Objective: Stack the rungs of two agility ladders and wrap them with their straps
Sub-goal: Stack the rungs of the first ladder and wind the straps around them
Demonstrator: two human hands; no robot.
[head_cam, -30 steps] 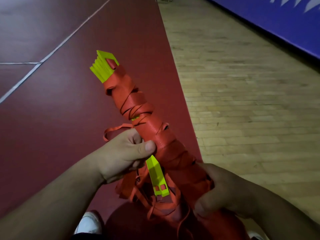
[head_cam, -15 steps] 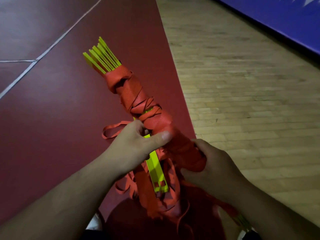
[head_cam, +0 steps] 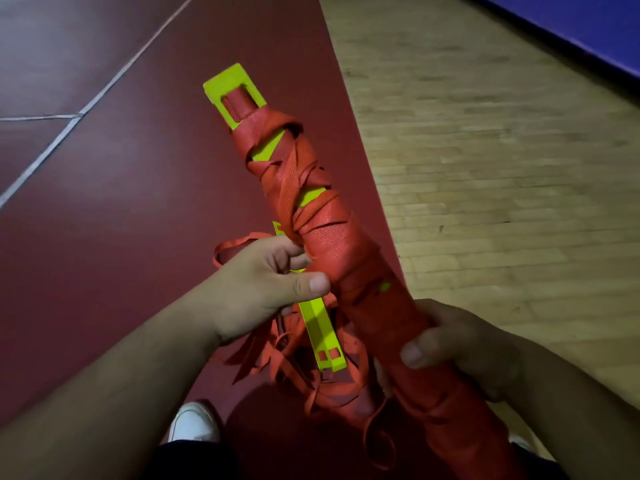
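Observation:
A bundle of stacked yellow-green rungs [head_cam: 230,86] wrapped in orange straps [head_cam: 332,247] points up and away from me in the air. My right hand [head_cam: 460,344] grips the wrapped bundle near its lower end. My left hand [head_cam: 266,282] holds a separate yellow-green rung [head_cam: 320,336] against the bundle's left side, thumb across it. Loose orange strap loops [head_cam: 301,372] hang below that rung and behind my left hand. The bundle's near end runs out of view at the bottom right.
Below is a dark red court floor [head_cam: 121,202] with white lines [head_cam: 69,123]. Wooden flooring [head_cam: 485,150] lies to the right, bordered by a blue wall pad [head_cam: 588,32]. My white shoe [head_cam: 194,424] shows at the bottom.
The bundle has turned about its long axis, so the top rung's flat face shows instead of the fanned edges. My right hand slid down toward the bundle's lower end.

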